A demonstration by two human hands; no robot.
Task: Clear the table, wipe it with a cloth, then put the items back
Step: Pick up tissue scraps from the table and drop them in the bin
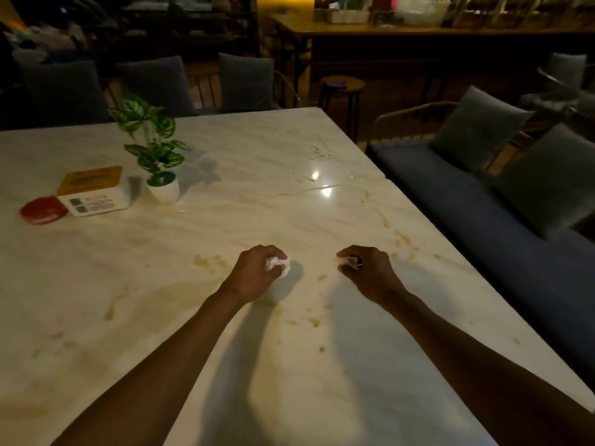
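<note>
Both my hands are gripping crumpled tissue, left hand (257, 268) and right hand (363, 268); I'm judging clearing unfinished: plant (154, 156), tissue box (95, 191), stains are remaining.

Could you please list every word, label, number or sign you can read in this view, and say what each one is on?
No text here can be read.
Tissue box: its white front has two dark code-like squares and reddish print, too blurred to read.
Red round tin: pale marks along its rim, too blurred to read.
Far counter: items too dim and small to read.
</note>
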